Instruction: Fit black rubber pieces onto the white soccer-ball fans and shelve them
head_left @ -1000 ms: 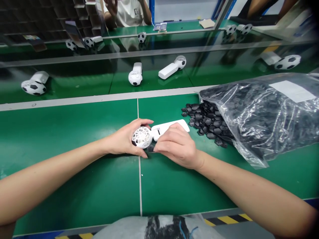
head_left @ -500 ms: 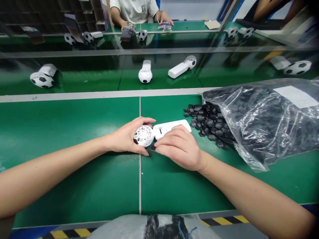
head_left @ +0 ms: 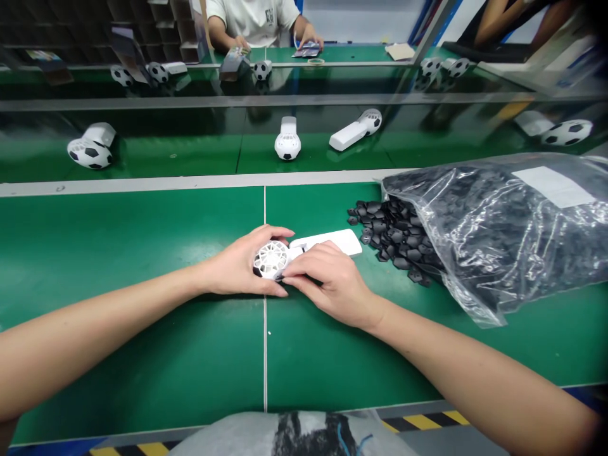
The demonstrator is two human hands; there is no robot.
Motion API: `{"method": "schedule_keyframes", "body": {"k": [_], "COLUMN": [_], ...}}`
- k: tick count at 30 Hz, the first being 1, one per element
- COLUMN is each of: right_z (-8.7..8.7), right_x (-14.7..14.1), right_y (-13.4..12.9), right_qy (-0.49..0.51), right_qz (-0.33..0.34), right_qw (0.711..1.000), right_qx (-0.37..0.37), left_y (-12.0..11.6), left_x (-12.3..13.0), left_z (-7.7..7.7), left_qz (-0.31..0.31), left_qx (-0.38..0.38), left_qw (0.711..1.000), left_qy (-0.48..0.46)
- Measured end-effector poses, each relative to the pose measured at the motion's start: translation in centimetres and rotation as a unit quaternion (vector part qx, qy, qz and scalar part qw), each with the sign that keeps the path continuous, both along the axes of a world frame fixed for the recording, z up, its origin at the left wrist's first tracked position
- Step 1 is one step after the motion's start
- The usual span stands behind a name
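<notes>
A white handheld fan [head_left: 270,258] with a football-patterned round head lies on the green table, its vented grille facing up and its handle [head_left: 342,240] pointing right. My left hand [head_left: 244,261] is closed around the left side of the head, with the thumb on the near side and the fingers on the far side. At the head's near right edge, my right hand [head_left: 332,278] pinches a small black pentagon piece, now mostly hidden by the fingertips. That hand also covers part of the handle.
Several black pentagon pieces [head_left: 396,234] spill from a clear plastic bag [head_left: 498,221] on the right. Behind the pale ledge [head_left: 190,181], more football fans [head_left: 287,142] lie on a green surface. A co-worker [head_left: 256,25] sits opposite, holding something small.
My right hand has moved left, bringing the black pentagon piece from beside the fan to the edge of its head. My left hand keeps its hold.
</notes>
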State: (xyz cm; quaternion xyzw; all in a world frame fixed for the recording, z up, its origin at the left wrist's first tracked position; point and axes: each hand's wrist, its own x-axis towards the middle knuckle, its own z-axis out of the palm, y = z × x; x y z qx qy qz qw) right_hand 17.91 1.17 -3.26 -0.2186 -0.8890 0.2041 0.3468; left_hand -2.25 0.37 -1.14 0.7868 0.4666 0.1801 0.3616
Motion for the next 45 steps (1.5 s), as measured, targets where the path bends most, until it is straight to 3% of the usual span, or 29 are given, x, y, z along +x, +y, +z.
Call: {"method": "schedule_keyframes", "body": {"k": [9, 17, 25, 30, 32, 33, 36, 38, 42, 45], "right_z": [0.1, 1.2, -0.3, 1.4, 2.2, 2.4, 1.8, 0.8, -1.0, -1.7], "right_x": [-0.3, -0.9, -1.8, -0.2, 2.0, 3.4, 7.0, 8.3, 8.5, 8.2], "right_y": [-0.7, 0.2, 1.4, 1.0, 0.6, 0.5, 0.5, 0.8, 1.3, 1.5], "right_qy": [-0.091, -0.079, -0.09, -0.137, -0.165, -0.193, -0.293, -0.317, -0.307, -0.282], "right_qz": [-0.091, -0.119, -0.11, -0.097, -0.133, -0.18, -0.36, -0.419, -0.412, -0.391], "right_qw": [0.991, 0.985, 0.99, 0.986, 0.977, 0.964, 0.884, 0.847, 0.851, 0.868], "right_qx": [0.025, -0.097, -0.019, 0.0, 0.012, 0.023, 0.062, 0.087, 0.11, 0.122], "left_y": [-0.5, -0.4, -0.4, 0.4, 1.9, 3.0, 8.0, 11.9, 18.2, 21.4], "left_x": [0.5, 0.9, 1.1, 0.0, -1.2, -2.0, -4.4, -5.6, -5.6, -2.7], "left_z": [0.3, 0.7, 0.0, 0.5, 1.2, 1.6, 2.3, 2.1, 1.2, 0.9], "left_qz": [0.016, 0.018, 0.046, 0.041, 0.059, 0.085, 0.227, 0.308, 0.339, 0.289], "left_qx": [0.013, 0.049, 0.04, -0.01, 0.003, 0.025, 0.117, 0.167, 0.208, 0.253], "left_qw": [1.0, 0.998, 0.998, 0.999, 0.998, 0.996, 0.963, 0.926, 0.893, 0.887], "left_qy": [0.01, 0.027, 0.014, 0.005, 0.013, 0.023, 0.082, 0.138, 0.212, 0.257]}}
